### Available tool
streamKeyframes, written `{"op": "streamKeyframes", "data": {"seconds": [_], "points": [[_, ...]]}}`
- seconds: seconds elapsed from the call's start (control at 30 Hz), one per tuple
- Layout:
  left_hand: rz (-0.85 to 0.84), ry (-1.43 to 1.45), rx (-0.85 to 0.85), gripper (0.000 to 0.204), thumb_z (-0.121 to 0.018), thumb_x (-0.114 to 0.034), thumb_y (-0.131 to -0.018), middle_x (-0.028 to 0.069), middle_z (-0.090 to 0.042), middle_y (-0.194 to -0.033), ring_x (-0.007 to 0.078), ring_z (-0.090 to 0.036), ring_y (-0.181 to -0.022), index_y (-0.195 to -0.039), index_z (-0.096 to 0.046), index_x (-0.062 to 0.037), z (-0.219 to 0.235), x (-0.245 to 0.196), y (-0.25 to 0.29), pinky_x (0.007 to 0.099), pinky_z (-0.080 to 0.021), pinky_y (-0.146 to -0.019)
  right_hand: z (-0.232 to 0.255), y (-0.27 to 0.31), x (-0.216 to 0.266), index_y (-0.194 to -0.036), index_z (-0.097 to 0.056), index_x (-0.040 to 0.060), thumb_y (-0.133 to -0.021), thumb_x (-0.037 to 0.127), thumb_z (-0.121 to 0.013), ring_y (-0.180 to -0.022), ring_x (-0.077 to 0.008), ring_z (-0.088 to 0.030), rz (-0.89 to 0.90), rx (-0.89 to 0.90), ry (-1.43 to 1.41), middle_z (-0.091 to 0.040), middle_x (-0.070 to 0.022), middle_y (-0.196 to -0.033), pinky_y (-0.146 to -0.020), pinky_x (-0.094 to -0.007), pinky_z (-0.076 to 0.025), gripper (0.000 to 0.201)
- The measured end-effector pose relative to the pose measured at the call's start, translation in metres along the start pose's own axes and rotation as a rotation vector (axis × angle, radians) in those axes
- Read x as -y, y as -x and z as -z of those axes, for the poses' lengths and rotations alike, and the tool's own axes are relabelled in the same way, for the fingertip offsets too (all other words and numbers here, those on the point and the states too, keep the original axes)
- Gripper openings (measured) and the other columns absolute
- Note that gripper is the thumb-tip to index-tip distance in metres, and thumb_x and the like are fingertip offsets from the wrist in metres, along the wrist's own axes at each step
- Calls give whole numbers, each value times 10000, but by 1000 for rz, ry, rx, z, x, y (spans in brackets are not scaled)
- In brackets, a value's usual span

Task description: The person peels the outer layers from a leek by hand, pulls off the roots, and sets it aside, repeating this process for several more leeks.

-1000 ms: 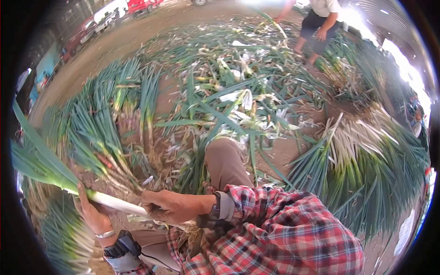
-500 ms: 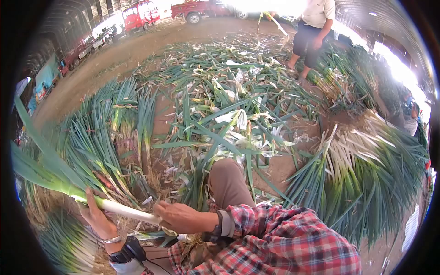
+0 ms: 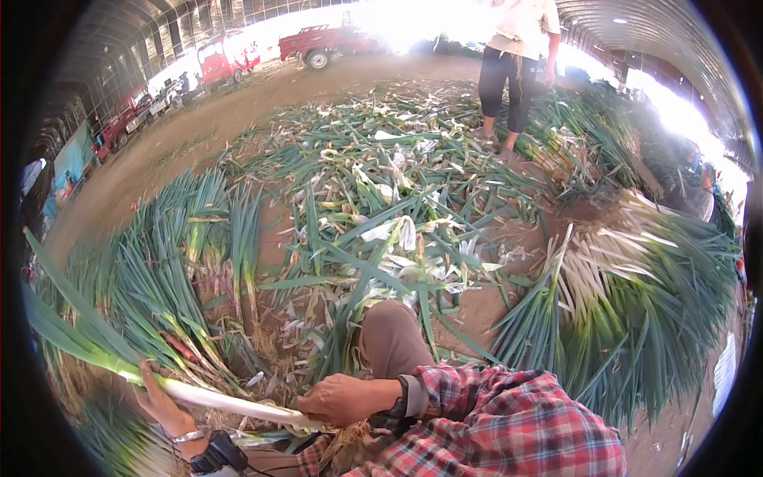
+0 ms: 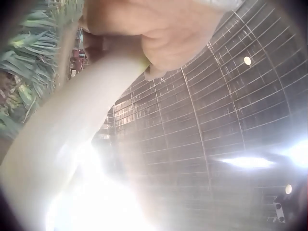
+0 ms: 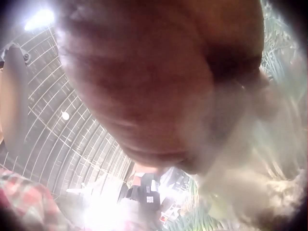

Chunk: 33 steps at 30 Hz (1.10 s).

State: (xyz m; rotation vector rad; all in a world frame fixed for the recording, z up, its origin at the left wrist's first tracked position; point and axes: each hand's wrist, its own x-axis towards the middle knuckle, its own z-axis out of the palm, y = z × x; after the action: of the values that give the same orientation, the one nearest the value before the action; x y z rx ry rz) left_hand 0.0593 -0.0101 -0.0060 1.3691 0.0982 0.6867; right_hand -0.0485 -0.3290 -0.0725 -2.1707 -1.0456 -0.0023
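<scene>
A large green onion (image 3: 230, 401) lies slanted across both hands, its green leaves fanning out at the far left and its long white shank bare. My left hand (image 3: 165, 409) grips it where white turns to green; in the left wrist view, the fingers curl round the pale shank (image 4: 72, 115). Toward the root end, my right hand (image 3: 342, 399) holds the shank with curled fingers. Shaggy tan roots (image 3: 350, 437) hang just below that hand. In the right wrist view, the back of the right hand (image 5: 139, 86) fills much of the picture and hides most of its grip.
Unpeeled green onions (image 3: 171, 270) lie at left, and a pile with clean white shanks (image 3: 604, 262) at right. Stripped leaves (image 3: 397, 191) litter the middle ground. A standing person (image 3: 513, 75) is at the back, near another onion heap (image 3: 580, 143). Red vehicles (image 3: 326, 44) stand farther off.
My right hand has moved right along the shank, away from the left, baring more white. The view has tilted up. The person behind has straightened and shifted left; the onion by them is gone from view.
</scene>
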Motion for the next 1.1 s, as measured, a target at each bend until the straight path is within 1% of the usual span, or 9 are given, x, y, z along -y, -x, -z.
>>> {"op": "streamKeyframes", "data": {"seconds": [0.17, 0.3, 0.53, 0.6, 0.8, 0.93, 1.0, 1.07, 1.1], "points": [[21, 15, -71, 350, -648, -305, -910, 54, -593, -981, 157, -592, -793, -1101, -634, -12, 26, 10, -28, 308, -519, -668, 42, 17, 8, -887, -568, -21, -878, 174, -553, -808, -407, -596, -58, 248, -224, -609, -213, -814, -706, -478, -443, 196], [45, -3, -152, 350, -659, -320, -896, 47, -580, -902, 144, -566, -764, -1049, -636, -6, 34, -3, -30, 301, -495, -656, 67, 39, -3, -1026, -570, -5, -930, 198, -556, -793, -416, -574, 13, 165, -434, -607, -208, -826, -700, -469, -437, 225], [114, -48, -334, 402, -648, -377, -881, 55, -588, -895, 170, -562, -795, -1033, -645, -4, 82, 1, -53, 343, -489, -698, 93, 66, -4, -1032, -571, -11, -958, 172, -540, -773, -345, -610, -141, 337, -438, -620, -177, -818, -696, -421, -455, 199], [-5, -214, -360, 464, -653, -408, -873, 65, -598, -924, 177, -567, -823, -1071, -645, 11, 100, 6, -56, 338, -475, -703, 93, 69, -6, -995, -575, -27, -932, 196, -552, -775, -358, -580, -173, 347, -519, -607, -195, -835, -708, -431, -441, 233], [75, -180, -503, 506, -660, -419, -884, 40, -637, -1018, 121, -556, -861, -1147, -631, 12, 183, -8, -96, 278, -443, -750, 112, 102, -38, -967, -600, -17, -922, 186, -565, -750, -297, -603, -236, 355, -392, -627, -164, -825, -701, -409, -465, 210], [-57, -279, -343, 485, -629, -372, -916, 41, -642, -1166, 137, -586, -974, -1229, -596, -3, 207, -6, -98, 293, -439, -820, 155, 82, -56, -976, -638, -7, -892, 166, -603, -804, -236, -638, -347, -117, -221, -657, -157, -864, -740, -383, -504, 196], [-236, -401, -150, 457, -609, -341, -933, 46, -627, -1226, 157, -593, -1071, -1268, -578, -32, 243, 13, -121, 300, -434, -889, 193, 56, -73, -1028, -641, 2, -862, 191, -639, -832, -280, -648, -790, -206, -187, -658, -179, -970, -773, -391, -518, 252], [1, -20, -195, 457, -621, -308, -918, 77, -621, -1238, 184, -591, -1104, -1275, -570, -28, 183, -15, -102, 315, -419, -968, 207, 60, -158, -1129, -613, 16, -822, 193, -677, -872, -326, -641, -711, -661, 594, -629, -211, -1083, -788, -399, -523, 360], [-100, -147, -80, 461, -602, -292, -921, 97, -619, -1241, 206, -592, -1114, -1293, -555, -23, 179, -13, -110, 326, -426, -979, 219, 49, -143, -1184, -582, 20, -805, 178, -691, -908, -352, -632, -737, -787, 690, -607, -220, -1124, -807, -407, -520, 426]]}}
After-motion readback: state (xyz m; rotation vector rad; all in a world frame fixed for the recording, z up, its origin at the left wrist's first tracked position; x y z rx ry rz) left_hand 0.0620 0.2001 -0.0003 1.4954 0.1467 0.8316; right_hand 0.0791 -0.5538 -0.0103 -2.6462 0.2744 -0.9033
